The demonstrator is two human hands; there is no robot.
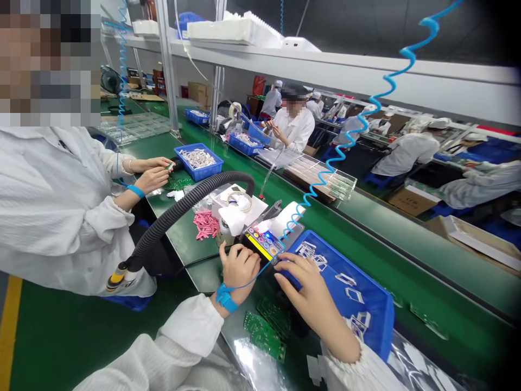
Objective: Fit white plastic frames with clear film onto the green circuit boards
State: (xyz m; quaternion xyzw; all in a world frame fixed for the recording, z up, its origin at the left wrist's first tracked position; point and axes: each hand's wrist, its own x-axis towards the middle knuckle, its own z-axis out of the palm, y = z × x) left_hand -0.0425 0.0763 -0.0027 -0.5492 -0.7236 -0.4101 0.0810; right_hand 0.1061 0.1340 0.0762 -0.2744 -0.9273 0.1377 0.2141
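My left hand [240, 269], with a blue wrist strap [226, 298], rests at the near-left edge of a dark machine with coloured round buttons [264, 241]. Its fingers are loosely curled, the thumb stands apart, and no held thing shows. My right hand [307, 285] is spread at the machine's right end, beside a blue bin [376, 304]; I see nothing in its grasp. A white roll [287, 217] sits on the machine. White rectangular frames [345, 279] lie in the bin. Below my hands are green circuit boards [264, 336].
A black flexible hose [191, 193] arches over the bench at left. Pink pieces [206, 224] lie beyond my left hand. A blue coiled air line [345, 144] hangs at right. At left, a co-worker's hands [152, 174] hold a small green part near another blue bin [199, 171].
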